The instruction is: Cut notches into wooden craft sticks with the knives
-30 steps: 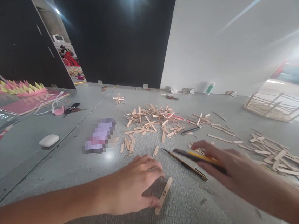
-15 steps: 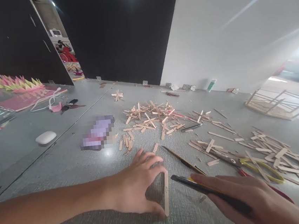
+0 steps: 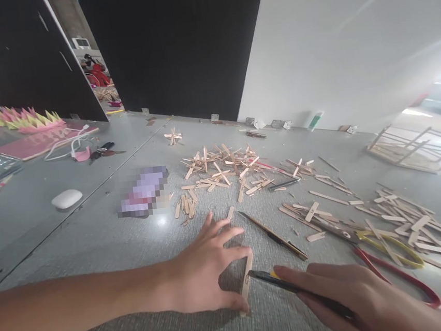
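White rounded case (image 3: 66, 199) at ten o'clock from the wooden stick (image 3: 246, 289), left hand (image 3: 203, 274) at nine, pinching that stick by both ends, black cutter (image 3: 270, 280) at three, its contact indeterminable, right hand (image 3: 353, 288) clenched around the cutter.

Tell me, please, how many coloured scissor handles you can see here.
2: the yellow handle, crossed by a wooden stick, and the red handle, nearer the right hand. Others may be hidden under the scattered sticks.
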Available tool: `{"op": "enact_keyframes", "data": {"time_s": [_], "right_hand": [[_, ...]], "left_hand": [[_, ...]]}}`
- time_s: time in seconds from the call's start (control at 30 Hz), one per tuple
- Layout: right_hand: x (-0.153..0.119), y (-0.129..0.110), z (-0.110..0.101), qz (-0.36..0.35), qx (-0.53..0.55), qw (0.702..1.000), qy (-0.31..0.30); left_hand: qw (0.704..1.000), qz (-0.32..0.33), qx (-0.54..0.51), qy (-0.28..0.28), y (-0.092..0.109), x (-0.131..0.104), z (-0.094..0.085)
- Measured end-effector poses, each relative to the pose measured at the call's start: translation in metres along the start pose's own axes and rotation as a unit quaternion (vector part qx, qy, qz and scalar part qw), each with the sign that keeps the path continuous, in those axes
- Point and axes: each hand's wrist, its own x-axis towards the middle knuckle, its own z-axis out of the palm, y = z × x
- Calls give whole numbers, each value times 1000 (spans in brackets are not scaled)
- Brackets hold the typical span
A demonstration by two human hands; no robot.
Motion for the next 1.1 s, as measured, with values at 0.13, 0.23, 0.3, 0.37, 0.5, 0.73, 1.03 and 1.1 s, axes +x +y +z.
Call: {"op": "enact_keyframes", "data": {"time_s": [0.13, 0.23, 0.3, 0.37, 0.5, 0.73, 1.03, 1.1], "right_hand": [[3, -4, -3, -2, 14, 1000, 16], [4, -6, -5, -7, 17, 1000, 22], [4, -6, -5, -7, 18, 1000, 18], [3, -6, -4, -8, 16, 1000, 15], [3, -6, -4, -12, 11, 1000, 15], [6, -6, -3, -21, -13, 999, 31], [-3, -2, 1, -10, -44, 998, 51], [-5, 7, 3, 5, -87, 991, 104]], "left_hand": [[1000, -9, 1, -14, 1, 1, -2], [1000, -6, -4, -14, 1, 1, -2], [1000, -7, -3, -16, 1, 1, -3], [1000, -9, -1, -23, 1, 1, -4], [999, -19, -8, -41, 2, 1, -7], [1000, -2, -1, -7, 10, -4, -12], [996, -24, -29, 87, 7, -7, 11], [994, -42, -37, 90, 9, -9, 8]]}}
